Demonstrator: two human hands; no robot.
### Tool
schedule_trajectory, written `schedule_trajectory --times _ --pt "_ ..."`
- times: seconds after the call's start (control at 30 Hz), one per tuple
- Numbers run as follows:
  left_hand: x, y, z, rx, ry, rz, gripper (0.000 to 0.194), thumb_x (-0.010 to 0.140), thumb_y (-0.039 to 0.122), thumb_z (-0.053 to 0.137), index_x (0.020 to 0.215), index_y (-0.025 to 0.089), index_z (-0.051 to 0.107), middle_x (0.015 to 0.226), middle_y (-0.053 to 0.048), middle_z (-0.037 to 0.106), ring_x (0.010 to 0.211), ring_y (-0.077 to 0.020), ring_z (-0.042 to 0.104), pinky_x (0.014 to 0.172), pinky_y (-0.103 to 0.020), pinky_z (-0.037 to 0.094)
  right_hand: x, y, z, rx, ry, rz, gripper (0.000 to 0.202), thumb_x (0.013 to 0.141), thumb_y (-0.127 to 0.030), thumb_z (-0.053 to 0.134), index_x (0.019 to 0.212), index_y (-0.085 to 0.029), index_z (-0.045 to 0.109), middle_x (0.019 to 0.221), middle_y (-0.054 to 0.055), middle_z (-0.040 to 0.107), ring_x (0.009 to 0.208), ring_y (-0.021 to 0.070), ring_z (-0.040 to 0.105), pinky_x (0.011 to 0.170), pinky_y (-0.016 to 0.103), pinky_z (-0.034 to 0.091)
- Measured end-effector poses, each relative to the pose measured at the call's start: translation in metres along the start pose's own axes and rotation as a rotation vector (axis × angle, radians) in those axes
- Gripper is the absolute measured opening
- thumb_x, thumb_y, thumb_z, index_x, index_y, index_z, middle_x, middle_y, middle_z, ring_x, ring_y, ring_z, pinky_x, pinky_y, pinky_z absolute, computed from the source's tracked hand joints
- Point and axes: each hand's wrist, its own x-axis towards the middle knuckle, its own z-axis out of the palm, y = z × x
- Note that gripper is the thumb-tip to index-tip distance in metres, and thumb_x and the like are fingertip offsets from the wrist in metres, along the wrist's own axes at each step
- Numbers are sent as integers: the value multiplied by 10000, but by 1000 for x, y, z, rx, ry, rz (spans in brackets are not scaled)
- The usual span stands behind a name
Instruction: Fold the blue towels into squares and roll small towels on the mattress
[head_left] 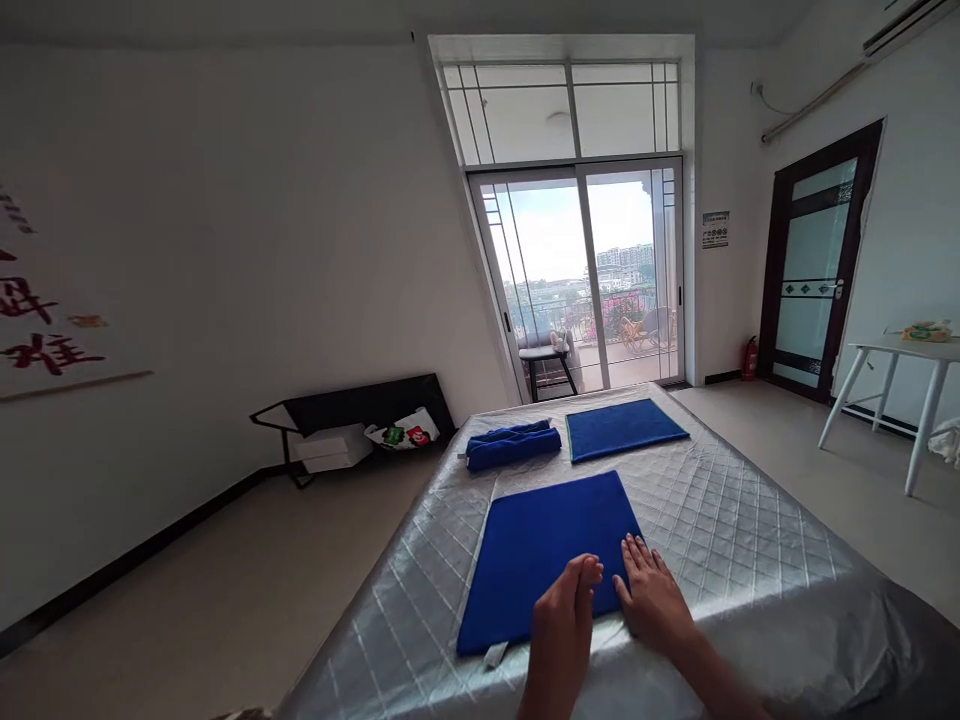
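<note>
A blue cloth (pixel 544 540) lies flat on the silver quilted cover (pixel 420 590), with a white tag at its near left corner. Over its near right part is my left hand (pixel 568 605), turned on edge with the fingers pressed together; whether anything is between them is hidden. My right hand (pixel 651 588) rests palm down on the cloth's right edge, fingers stretched out. Farther back, a second blue cloth (pixel 626 429) with a green edge lies flat. To its left sit rolled or folded blue cloths (pixel 512 446).
Beyond the covered surface are a dark stool (pixel 545 355) and glass sliding doors (pixel 592 280). On the left floor stands a black rack (pixel 360 405) with a white box (pixel 328 450) and a bag (pixel 403 431). A white table (pixel 907 347) stands at right.
</note>
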Motion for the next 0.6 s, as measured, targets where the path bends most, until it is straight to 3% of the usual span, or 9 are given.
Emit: schedule_trajectory --times 0.1,0.17,0.23,0.33,0.47,0.53,0.6 --pt "3 -23 35 42 -244 -105 346 987 328 427 915 215 746 864 -62 791 772 -195 746 710 -286 593 1 2 2 -23 -1 -11 653 965 -327 285 1557 -55 253 1627 102 202 1517 214 150 1228 387 129" --pt "4 -30 56 99 -347 -141 321 956 286 461 884 222 767 863 -67 788 788 -214 739 753 -317 588 2 5 6 -48 -1 -36 655 942 -276 307 1556 -53 255 1620 111 221 1517 219 153 1226 388 135" --pt "3 -36 73 114 -380 -137 348 960 272 438 890 233 777 897 -70 785 822 -212 734 792 -323 583 4 8 10 -58 14 -68 663 917 -232 326 1553 -53 264 1611 122 247 1513 229 170 1224 393 143" --pt "-4 -54 87 131 -379 -48 402 991 277 368 1075 259 760 1079 -75 766 979 -198 717 894 -319 571 6 11 15 -50 37 -86 649 917 -216 307 1552 -81 290 1605 104 271 1506 231 199 1222 387 162" --pt "-21 -99 78 404 -500 46 435 956 261 404 1314 249 650 1366 -95 635 1251 -261 604 1038 -424 524 7 7 12 -19 21 -22 632 946 -304 298 1547 -111 319 1614 63 251 1503 225 206 1224 367 171" --pt "-30 -122 57 550 -545 16 473 948 258 388 1371 243 600 1429 -91 580 1312 -279 550 1070 -465 497 7 5 10 -11 20 -2 646 953 -348 301 1550 -102 306 1616 64 236 1504 219 196 1228 372 163" --pt "-37 -140 27 671 -523 -24 477 968 283 369 1405 306 560 1449 -62 567 1337 -282 524 1090 -501 471 8 4 9 -1 29 -4 652 952 -350 304 1551 -93 297 1616 67 224 1506 214 189 1230 376 156"
